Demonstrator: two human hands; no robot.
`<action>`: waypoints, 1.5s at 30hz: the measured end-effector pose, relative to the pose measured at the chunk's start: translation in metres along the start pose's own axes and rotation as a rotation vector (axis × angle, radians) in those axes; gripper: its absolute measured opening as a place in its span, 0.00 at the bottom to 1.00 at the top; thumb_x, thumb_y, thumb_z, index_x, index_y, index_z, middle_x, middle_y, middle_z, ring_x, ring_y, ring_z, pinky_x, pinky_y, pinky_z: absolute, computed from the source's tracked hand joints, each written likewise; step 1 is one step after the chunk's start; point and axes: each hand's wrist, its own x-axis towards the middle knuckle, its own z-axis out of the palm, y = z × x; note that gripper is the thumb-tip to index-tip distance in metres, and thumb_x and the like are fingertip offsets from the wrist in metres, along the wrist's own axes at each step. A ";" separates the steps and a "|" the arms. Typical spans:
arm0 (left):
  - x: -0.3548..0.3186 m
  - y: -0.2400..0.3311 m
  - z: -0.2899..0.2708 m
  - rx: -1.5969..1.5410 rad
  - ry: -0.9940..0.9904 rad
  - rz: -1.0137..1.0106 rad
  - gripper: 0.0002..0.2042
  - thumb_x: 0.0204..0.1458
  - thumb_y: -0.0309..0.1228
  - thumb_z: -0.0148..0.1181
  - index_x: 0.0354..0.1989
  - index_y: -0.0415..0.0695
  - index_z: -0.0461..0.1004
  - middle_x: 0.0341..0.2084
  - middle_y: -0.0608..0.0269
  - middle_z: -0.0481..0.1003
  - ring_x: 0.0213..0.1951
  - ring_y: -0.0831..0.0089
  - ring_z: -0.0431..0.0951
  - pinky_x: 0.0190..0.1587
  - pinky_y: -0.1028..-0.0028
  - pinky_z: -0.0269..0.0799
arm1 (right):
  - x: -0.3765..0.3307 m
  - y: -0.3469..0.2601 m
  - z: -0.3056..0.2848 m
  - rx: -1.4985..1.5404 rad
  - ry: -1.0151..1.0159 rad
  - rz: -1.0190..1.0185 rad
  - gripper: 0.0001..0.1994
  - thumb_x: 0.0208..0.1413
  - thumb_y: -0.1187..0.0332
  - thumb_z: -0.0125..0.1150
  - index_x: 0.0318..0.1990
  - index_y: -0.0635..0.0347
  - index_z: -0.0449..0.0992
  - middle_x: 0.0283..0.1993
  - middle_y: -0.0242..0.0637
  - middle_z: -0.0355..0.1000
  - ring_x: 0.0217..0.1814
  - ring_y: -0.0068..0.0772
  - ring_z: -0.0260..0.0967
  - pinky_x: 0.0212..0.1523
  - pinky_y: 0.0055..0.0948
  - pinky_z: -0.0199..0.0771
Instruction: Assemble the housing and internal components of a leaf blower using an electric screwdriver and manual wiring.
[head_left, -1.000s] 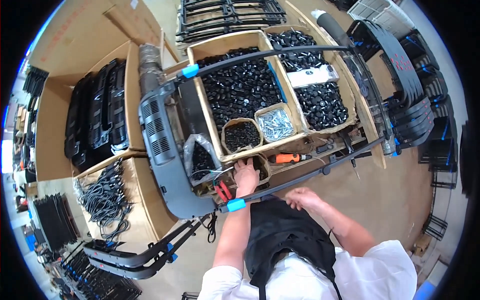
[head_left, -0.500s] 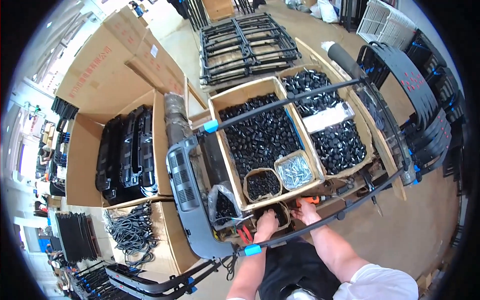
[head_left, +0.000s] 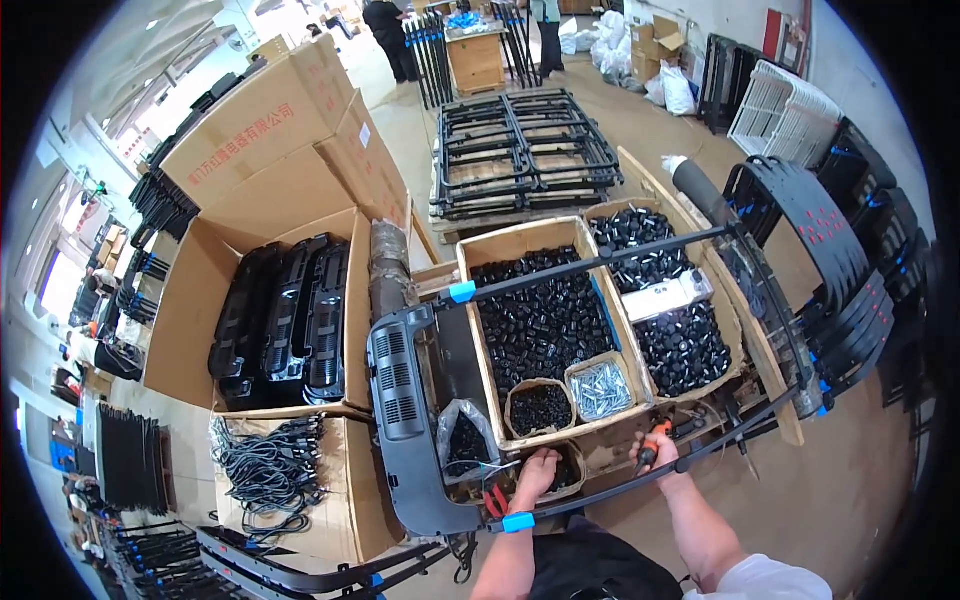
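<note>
Gripping orange-and-black tool in curled right hand | right of small cardboard box, near black bar | resting left hand inside same box (cannot tell if spread or pinching)

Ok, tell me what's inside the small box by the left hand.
Dark contents show in the small box, right of the left hand, too small and shadowed to identify. The hand covers the left part, so whatever lies under it is hidden.
</note>
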 end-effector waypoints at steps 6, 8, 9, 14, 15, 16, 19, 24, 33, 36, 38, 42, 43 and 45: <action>-0.006 -0.004 -0.017 -1.108 -0.265 -0.292 0.12 0.74 0.38 0.50 0.50 0.46 0.78 0.37 0.69 0.77 0.34 0.76 0.74 0.35 0.75 0.71 | -0.075 0.041 0.001 0.268 0.032 0.013 0.05 0.68 0.66 0.57 0.47 0.53 0.75 0.44 0.37 0.78 0.51 0.44 0.78 0.53 0.54 0.79; -0.013 0.000 -0.014 -1.165 -0.235 -0.269 0.12 0.74 0.40 0.52 0.50 0.46 0.78 0.37 0.69 0.77 0.34 0.76 0.75 0.36 0.74 0.72 | -0.084 0.072 -0.018 0.271 -0.023 -0.046 0.07 0.68 0.66 0.57 0.48 0.55 0.75 0.47 0.40 0.77 0.54 0.45 0.76 0.59 0.59 0.77; -0.018 0.008 -0.013 -1.216 -0.203 -0.260 0.13 0.73 0.41 0.53 0.51 0.46 0.79 0.37 0.69 0.77 0.35 0.75 0.75 0.37 0.74 0.73 | -0.094 0.082 -0.027 0.191 -0.098 -0.078 0.11 0.67 0.69 0.57 0.54 0.57 0.72 0.51 0.41 0.76 0.57 0.47 0.74 0.60 0.63 0.77; -0.046 0.018 -0.010 -1.235 -0.268 -0.262 0.15 0.71 0.44 0.57 0.52 0.46 0.78 0.33 0.72 0.75 0.34 0.78 0.73 0.35 0.77 0.72 | -0.227 0.082 0.040 -0.035 -0.021 -0.272 0.23 0.62 0.77 0.63 0.63 0.59 0.64 0.56 0.47 0.76 0.58 0.47 0.76 0.57 0.63 0.82; -0.052 0.014 -0.009 -1.215 -0.275 -0.250 0.15 0.71 0.43 0.57 0.54 0.45 0.78 0.32 0.72 0.74 0.33 0.78 0.73 0.34 0.77 0.71 | -0.249 0.074 0.052 -0.234 -0.042 -0.316 0.21 0.60 0.77 0.66 0.59 0.60 0.67 0.56 0.47 0.77 0.58 0.43 0.78 0.58 0.59 0.82; -0.057 0.000 -0.007 -1.234 -0.290 -0.218 0.16 0.71 0.43 0.57 0.55 0.44 0.78 0.32 0.71 0.75 0.33 0.78 0.73 0.33 0.76 0.72 | -0.260 0.068 0.060 -0.441 -0.072 -0.354 0.19 0.58 0.77 0.69 0.55 0.61 0.71 0.56 0.48 0.78 0.57 0.39 0.79 0.59 0.54 0.82; -0.080 -0.017 -0.005 -1.263 -0.304 -0.249 0.16 0.71 0.39 0.56 0.57 0.41 0.77 0.34 0.67 0.77 0.33 0.75 0.76 0.32 0.73 0.73 | -0.259 0.060 0.057 -0.800 -0.439 -0.817 0.24 0.56 0.77 0.73 0.58 0.63 0.69 0.58 0.45 0.79 0.55 0.34 0.79 0.58 0.42 0.83; -0.138 -0.035 -0.010 -1.061 -0.159 -0.291 0.12 0.71 0.33 0.54 0.54 0.41 0.76 0.37 0.64 0.78 0.35 0.72 0.77 0.33 0.73 0.74 | -0.267 0.033 0.124 -0.920 -0.494 -0.954 0.24 0.55 0.72 0.77 0.58 0.61 0.76 0.56 0.41 0.81 0.54 0.29 0.79 0.58 0.30 0.79; -0.251 0.024 -0.055 -1.098 -0.067 -0.268 0.14 0.72 0.41 0.55 0.50 0.42 0.77 0.35 0.67 0.76 0.33 0.76 0.74 0.33 0.76 0.69 | -0.267 0.001 0.228 -1.244 -0.919 -1.259 0.26 0.57 0.64 0.77 0.63 0.53 0.77 0.55 0.41 0.81 0.54 0.38 0.83 0.55 0.36 0.83; -0.260 0.044 -0.057 -1.252 0.050 -0.159 0.13 0.72 0.43 0.55 0.45 0.44 0.75 0.31 0.70 0.72 0.29 0.77 0.69 0.29 0.77 0.64 | -0.258 0.016 0.246 -1.157 -1.007 -1.076 0.25 0.58 0.66 0.76 0.63 0.54 0.76 0.58 0.39 0.80 0.58 0.35 0.81 0.60 0.35 0.81; -0.260 0.076 -0.062 -1.383 0.144 -0.035 0.13 0.72 0.44 0.53 0.45 0.46 0.73 0.29 0.71 0.69 0.28 0.78 0.66 0.28 0.77 0.63 | -0.260 0.023 0.258 -1.117 -1.071 -1.017 0.25 0.58 0.67 0.76 0.63 0.54 0.76 0.58 0.39 0.80 0.58 0.33 0.81 0.61 0.34 0.80; -0.236 0.090 -0.081 -1.600 0.177 0.036 0.12 0.73 0.42 0.52 0.48 0.47 0.72 0.30 0.72 0.69 0.28 0.77 0.66 0.27 0.78 0.64 | -0.253 0.037 0.270 -1.060 -1.100 -0.971 0.24 0.58 0.70 0.75 0.61 0.55 0.77 0.59 0.38 0.80 0.58 0.32 0.80 0.61 0.32 0.79; -0.228 0.088 -0.088 -1.638 0.163 0.040 0.12 0.73 0.42 0.51 0.48 0.47 0.72 0.30 0.73 0.68 0.27 0.78 0.65 0.26 0.79 0.62 | -0.245 0.042 0.275 -1.047 -1.099 -0.986 0.23 0.58 0.70 0.75 0.61 0.55 0.77 0.58 0.38 0.80 0.58 0.32 0.80 0.61 0.32 0.79; -0.213 0.083 -0.099 -1.665 0.169 0.048 0.12 0.73 0.43 0.51 0.47 0.48 0.71 0.29 0.74 0.67 0.26 0.80 0.63 0.25 0.79 0.60 | -0.248 0.046 0.286 -1.120 -1.034 -0.946 0.21 0.57 0.72 0.74 0.59 0.58 0.79 0.56 0.38 0.80 0.58 0.30 0.79 0.61 0.31 0.78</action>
